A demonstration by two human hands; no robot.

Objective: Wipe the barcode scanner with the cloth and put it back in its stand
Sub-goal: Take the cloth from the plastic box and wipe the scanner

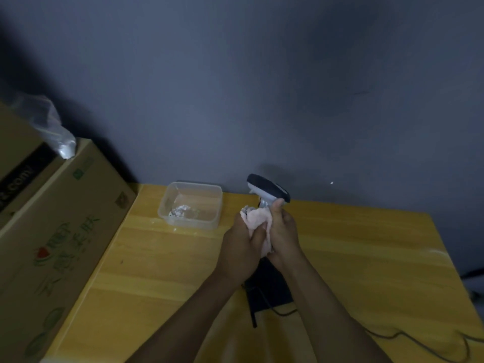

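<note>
Both hands (264,231) clasp cloth (258,218) round scanner (268,191), mid-table (157,271)

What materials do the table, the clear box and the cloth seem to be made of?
Table: probably wood or wood laminate, yellow with grain lines and a soft sheen.
Clear box: likely thin plastic, translucent, since the table shows through its walls.
Cloth: soft fabric, pale pink and matte, crumpled between both hands.

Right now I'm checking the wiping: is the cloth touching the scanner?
Touching. The head view shows the cloth wrapped round the scanner handle, pressed there by the left hand and right hand.
</note>
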